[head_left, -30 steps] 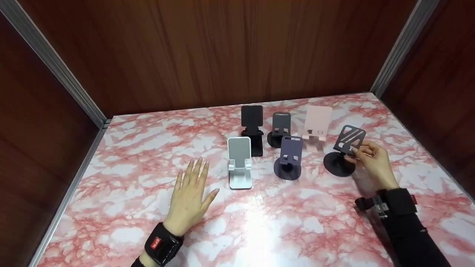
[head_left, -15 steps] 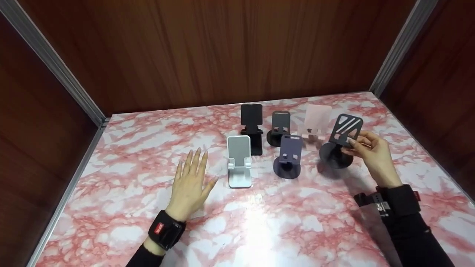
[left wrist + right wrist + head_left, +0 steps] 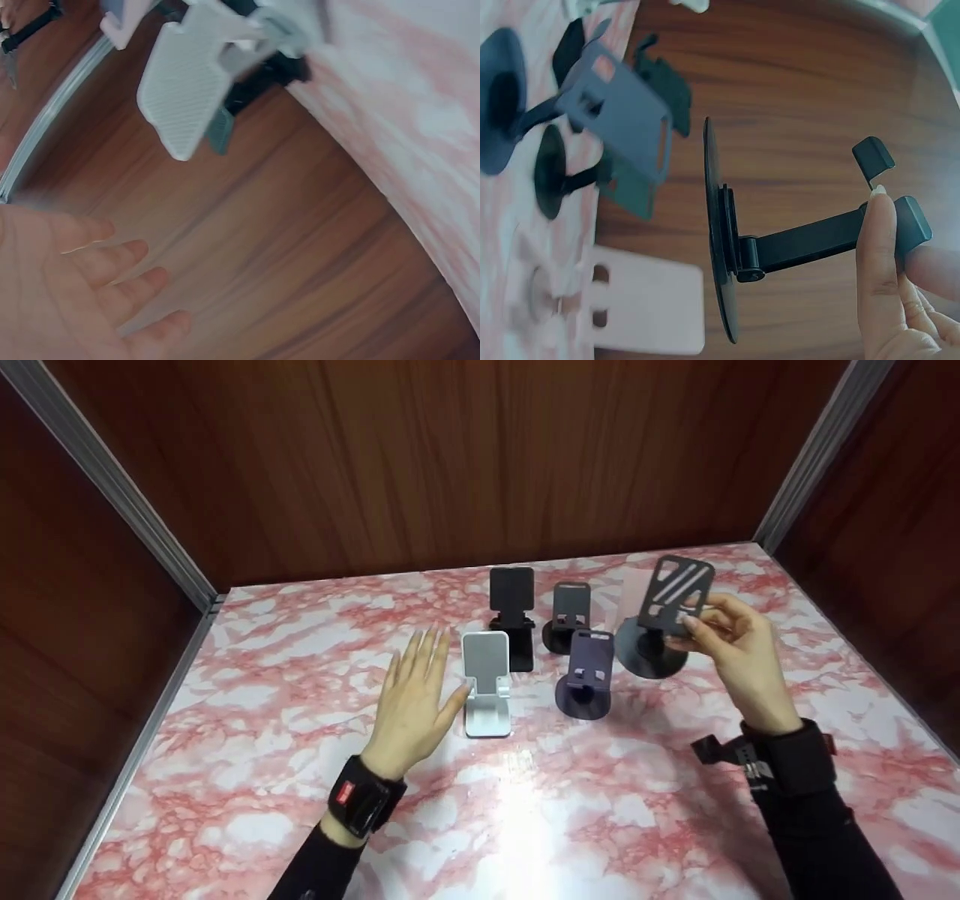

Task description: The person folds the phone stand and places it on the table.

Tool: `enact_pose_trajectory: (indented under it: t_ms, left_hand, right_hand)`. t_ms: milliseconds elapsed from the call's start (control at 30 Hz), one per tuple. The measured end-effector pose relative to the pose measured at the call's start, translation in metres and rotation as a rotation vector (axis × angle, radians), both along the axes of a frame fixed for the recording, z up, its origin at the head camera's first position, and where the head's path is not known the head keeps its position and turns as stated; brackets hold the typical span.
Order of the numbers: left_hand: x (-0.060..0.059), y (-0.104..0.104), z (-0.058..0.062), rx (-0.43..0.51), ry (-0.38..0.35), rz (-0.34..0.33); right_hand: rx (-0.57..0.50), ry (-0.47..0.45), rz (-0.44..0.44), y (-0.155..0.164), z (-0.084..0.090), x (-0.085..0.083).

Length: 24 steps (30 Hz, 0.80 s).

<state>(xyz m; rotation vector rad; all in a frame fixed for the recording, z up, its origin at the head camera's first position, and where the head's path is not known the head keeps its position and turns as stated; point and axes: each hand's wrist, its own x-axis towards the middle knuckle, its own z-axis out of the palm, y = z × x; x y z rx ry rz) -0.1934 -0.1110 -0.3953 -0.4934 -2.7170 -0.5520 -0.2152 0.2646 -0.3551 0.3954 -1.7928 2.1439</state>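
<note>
Right hand (image 3: pixel 742 656) pinches striped stand (image 3: pixel 660 622) near its lip, presumably keeping the base (image 3: pixel 652 661) free below; left hand (image 3: pixel 411 716) straight-fingered, holding nothing.

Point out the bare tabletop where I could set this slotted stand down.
Tabletop is bare between the left hand and the left edge, between the two sleeves in front, and from the right hand to the right edge. Crowded: middle to back, where the white stand, purple stand, black stand, grey stand and pink stand cluster.
</note>
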Motion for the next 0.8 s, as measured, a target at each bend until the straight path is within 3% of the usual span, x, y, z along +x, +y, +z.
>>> enact_pose_trajectory:
  t_ms: [133, 233, 367, 467, 800]
  left_hand:
    - [-0.005, 0.013, 0.01, 0.043, -0.048, -0.052]
    - [-0.009, 0.024, 0.015, 0.118, -0.103, -0.136]
    - [-0.012, 0.039, 0.016, 0.271, -0.228, -0.274]
    - [-0.015, 0.049, 0.014, 0.364, -0.32, -0.34]
    - [-0.032, 0.067, 0.007, 0.548, -0.423, -0.342]
  right_hand:
    - [0.039, -0.013, -0.012, -0.017, 0.003, -0.003]
    - [0.067, -0.027, -0.008, -0.029, 0.003, -0.003]
    - [0.095, -0.029, 0.005, -0.045, 0.002, -0.005]
    - [0.11, -0.033, 0.008, -0.056, 0.002, -0.006]
    - [0.144, -0.017, 0.075, -0.081, 0.002, -0.007]
